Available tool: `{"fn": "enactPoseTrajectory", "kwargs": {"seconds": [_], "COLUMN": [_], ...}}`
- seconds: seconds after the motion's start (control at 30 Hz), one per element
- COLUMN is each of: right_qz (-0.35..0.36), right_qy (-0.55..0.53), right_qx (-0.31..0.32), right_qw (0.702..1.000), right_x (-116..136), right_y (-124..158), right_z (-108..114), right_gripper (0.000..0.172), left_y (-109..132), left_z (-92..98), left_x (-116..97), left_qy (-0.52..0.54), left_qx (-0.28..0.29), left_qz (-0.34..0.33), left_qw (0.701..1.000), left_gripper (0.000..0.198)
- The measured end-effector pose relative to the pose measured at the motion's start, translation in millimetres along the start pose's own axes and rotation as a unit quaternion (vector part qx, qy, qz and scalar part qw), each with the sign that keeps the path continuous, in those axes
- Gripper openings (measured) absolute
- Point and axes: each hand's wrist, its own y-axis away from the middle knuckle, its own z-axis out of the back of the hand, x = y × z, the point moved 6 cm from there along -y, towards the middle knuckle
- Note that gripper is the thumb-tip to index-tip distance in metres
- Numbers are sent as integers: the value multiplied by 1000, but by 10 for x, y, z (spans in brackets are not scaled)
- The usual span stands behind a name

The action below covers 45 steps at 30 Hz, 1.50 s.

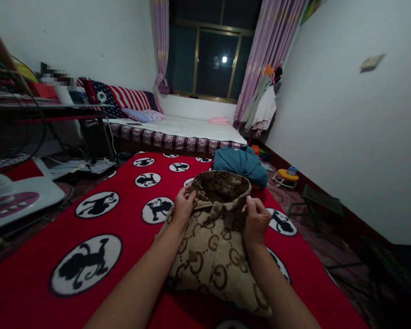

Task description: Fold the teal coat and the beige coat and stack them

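Note:
A tan jacket (205, 256) with a brown letter print lies on the red blanket in front of me. Its collar (241, 183) stands up in a round opening that faces me, and a front placket runs down the middle. My left hand (185, 205) pinches the left side of the collar between thumb and fingers. On the opposite side, my right hand (256, 219) grips the collar edge with curled fingers. The lower end of the jacket is partly covered by my right forearm. Just behind the collar rests a folded teal garment (241, 162).
The red blanket (130, 246) with white ovals covers the surface below. A bed (192, 125) stands under the window. At left are a cluttered desk (71, 107) and a white appliance (23, 196). On the right floor sit a yellow stool (287, 175) and a dark folding stool (320, 201).

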Motion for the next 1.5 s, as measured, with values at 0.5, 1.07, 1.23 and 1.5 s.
{"fn": "enactPoseTrajectory", "kwargs": {"seconds": [0.5,1.07,1.23,1.5], "right_qz": [163,199,138,17], "right_qy": [182,416,567,396], "right_qx": [377,317,313,339], "right_qw": [893,829,749,853], "right_x": [409,413,359,-172], "right_y": [-689,-724,-645,-683], "right_z": [-1014,-884,-460,-149], "right_gripper": [21,57,58,16], "left_y": [177,18,19,258], "left_z": [-20,31,-47,-92], "left_x": [-442,-59,-171,-720], "left_qy": [-105,310,254,-366], "left_qx": [-15,-34,48,-41], "left_qz": [-122,127,37,-298], "left_qw": [987,942,965,880], "left_gripper": [27,60,76,36]}}
